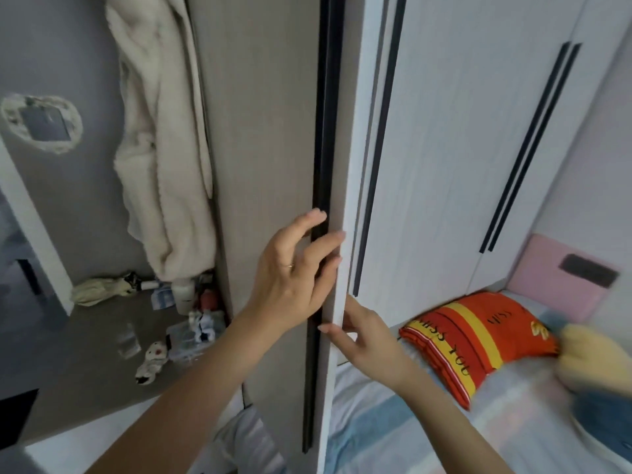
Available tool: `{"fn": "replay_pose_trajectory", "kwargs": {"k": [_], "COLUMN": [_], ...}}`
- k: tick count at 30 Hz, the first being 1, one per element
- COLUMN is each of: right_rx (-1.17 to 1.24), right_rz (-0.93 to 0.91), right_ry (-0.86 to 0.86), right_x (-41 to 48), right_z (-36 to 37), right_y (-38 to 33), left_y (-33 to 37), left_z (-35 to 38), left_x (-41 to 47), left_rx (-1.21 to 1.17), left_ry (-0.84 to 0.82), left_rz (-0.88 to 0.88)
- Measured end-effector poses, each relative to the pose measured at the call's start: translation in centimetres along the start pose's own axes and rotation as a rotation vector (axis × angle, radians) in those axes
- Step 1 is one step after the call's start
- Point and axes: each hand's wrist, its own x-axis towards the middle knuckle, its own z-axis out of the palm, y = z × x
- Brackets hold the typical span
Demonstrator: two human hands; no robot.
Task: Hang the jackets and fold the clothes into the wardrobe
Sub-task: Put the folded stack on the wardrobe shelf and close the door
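A tall wardrobe door (273, 114) stands edge-on in the middle of the view, with a long black handle strip down its edge. My left hand (294, 275) lies on the door's outer face, its fingertips curled over the handle strip. My right hand (359, 333) is just below, on the other side of the edge, with its thumb and fingers pinching the door's white edge. The wardrobe's other white doors (461, 148) stand closed to the right. A cream fleece garment (160, 148) hangs on the wall at the left.
A bed with a striped sheet (393, 422) lies at lower right, with an orange and yellow pillow (478, 336), a pink cushion (564, 278) and a yellow soft toy (598, 357). A low grey surface (102, 354) at the left holds bottles and several small items.
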Motion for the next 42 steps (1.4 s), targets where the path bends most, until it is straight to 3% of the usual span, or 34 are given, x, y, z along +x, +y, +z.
{"fn": "replay_pose_trajectory", "kwargs": {"k": [3,8,12,14,18,28,42], "right_rx": [-0.02,0.028,-0.058,-0.101,-0.341,-0.56,-0.511], "right_rz": [0.065,0.136,0.227,0.253,0.194,0.351,0.419], "right_ry": [0.011,0.104,0.58,0.711,0.454,0.136,0.099], "right_x": [0.3,1.4,2.8,4.2,8.9,22.7,28.3], "right_z": [-2.2,-4.6,-6.0,-6.8,-8.5,-11.0,-9.9], "right_y": [2.4,6.7,9.5,11.0,14.0,22.4,25.7], "left_y": [0.1,-1.3,-2.1,-3.5,-6.4,-15.7,-20.4], "left_z": [3.9,8.8,14.9,17.9,23.8,33.5,35.7], "left_x": [0.8,1.6,2.4,2.9,3.6,4.4,4.5], "left_rx": [-0.017,0.154,0.201,0.219,0.299,0.615,0.763], "left_ry": [0.072,-0.117,-0.102,-0.11,-0.129,-0.24,-0.375], "left_rz": [-0.057,-0.288,-0.232,-0.217,-0.266,-0.374,-0.405]}}
